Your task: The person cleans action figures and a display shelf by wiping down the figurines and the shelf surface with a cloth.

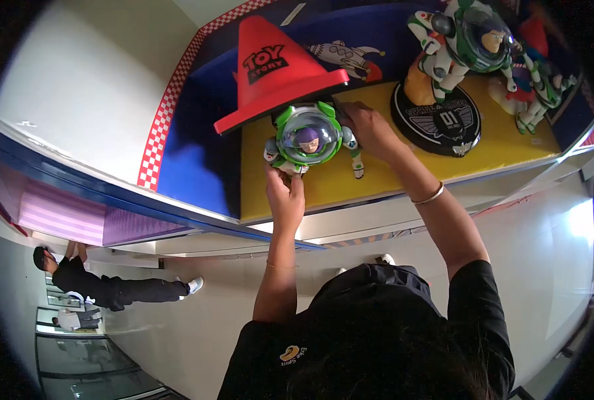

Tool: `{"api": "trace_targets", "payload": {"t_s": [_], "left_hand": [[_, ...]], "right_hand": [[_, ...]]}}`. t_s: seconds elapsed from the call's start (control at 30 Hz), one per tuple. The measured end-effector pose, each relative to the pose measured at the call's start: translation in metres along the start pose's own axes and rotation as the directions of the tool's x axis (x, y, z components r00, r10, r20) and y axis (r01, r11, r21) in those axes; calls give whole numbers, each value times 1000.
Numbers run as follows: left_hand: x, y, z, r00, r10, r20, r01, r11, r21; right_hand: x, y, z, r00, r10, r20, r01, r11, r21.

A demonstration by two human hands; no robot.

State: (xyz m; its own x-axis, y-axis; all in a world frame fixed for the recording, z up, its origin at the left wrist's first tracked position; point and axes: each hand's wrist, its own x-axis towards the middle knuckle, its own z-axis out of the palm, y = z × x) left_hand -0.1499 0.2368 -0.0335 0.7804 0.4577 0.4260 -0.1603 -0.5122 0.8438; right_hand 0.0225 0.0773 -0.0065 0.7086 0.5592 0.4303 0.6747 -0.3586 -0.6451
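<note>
A Buzz Lightyear figure (pixel 308 137), with a clear dome helmet and green-and-white suit, is at the front of the yellow shelf (pixel 397 175). Over its back leans a red cone (pixel 267 73) marked "Toy Story", its wide base tilted. My left hand (pixel 285 200) is closed on the lower part of the figure, thumb and fingers at its front. On the other side, my right hand (pixel 372 132) is bent round the figure's side just under the cone's edge, with its fingertips hidden. Whether the cone is joined to the figure cannot be seen.
To the right, a larger Buzz Lightyear statue (pixel 474 43) is mounted above a round black base (pixel 437 123). Another small figure (pixel 544 93) stands beyond it. Blue panels and a checkered border (pixel 158 137) frame the shelf. A person in black (pixel 100 283) is at the far left.
</note>
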Motion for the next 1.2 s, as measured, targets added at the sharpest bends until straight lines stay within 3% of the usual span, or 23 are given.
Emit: {"api": "trace_targets", "payload": {"t_s": [0.2, 0.33, 0.53, 0.67, 0.73, 0.83, 0.93, 1.0, 1.07, 1.1, 1.13, 1.17, 1.2], "left_hand": [[1, -3, 0, 999, 35, -10, -35, 998, 48], [0, 2, -1, 999, 32, 11, -33, 998, 62], [1, 3, -1, 997, 73, -18, -72, 997, 34], [1, 8, -4, 1000, 19, 8, -19, 999, 42], [2, 7, -2, 1000, 28, -3, -28, 1000, -4], [3, 3, 0, 999, 39, 6, -38, 993, -111], [4, 5, -1, 1000, -2, -11, 2, 1000, -15], [5, 7, 0, 999, -44, -26, 46, 996, 79], [5, 4, 2, 998, -9, -56, 15, 995, 100], [5, 2, 4, 997, 27, -77, -17, 992, 123], [6, 0, 5, 993, 63, -98, -48, 988, 147], [7, -3, 5, 988, 100, -116, -79, 982, 172], [7, -2, 3, 987, 102, -122, -80, 982, 173]], "right_hand": [[-2, 0, -4, 999, 21, -27, -21, 999, -30], [-5, -1, -12, 918, 103, -383, -79, 994, 78], [-11, -6, -15, 863, 91, -497, -18, 988, 151], [-15, -6, -15, 875, 180, -450, -4, 931, 364], [-15, -27, -21, 855, 236, -461, 125, 770, 626], [-5, -63, -54, 820, 192, -539, 226, 756, 614], [20, -106, -89, 784, 98, -613, 311, 793, 524], [39, -124, -101, 737, -223, -638, 484, 832, 269], [57, -141, -109, 750, -512, -419, 552, 833, -31], [61, -150, -110, 747, -519, -416, 559, 829, -31], [65, -160, -110, 798, -594, -99, 593, 804, -44], [69, -165, -109, 764, -604, 228, 628, 777, -44], [74, -164, -108, 760, -609, 229, 633, 773, -44]]}}
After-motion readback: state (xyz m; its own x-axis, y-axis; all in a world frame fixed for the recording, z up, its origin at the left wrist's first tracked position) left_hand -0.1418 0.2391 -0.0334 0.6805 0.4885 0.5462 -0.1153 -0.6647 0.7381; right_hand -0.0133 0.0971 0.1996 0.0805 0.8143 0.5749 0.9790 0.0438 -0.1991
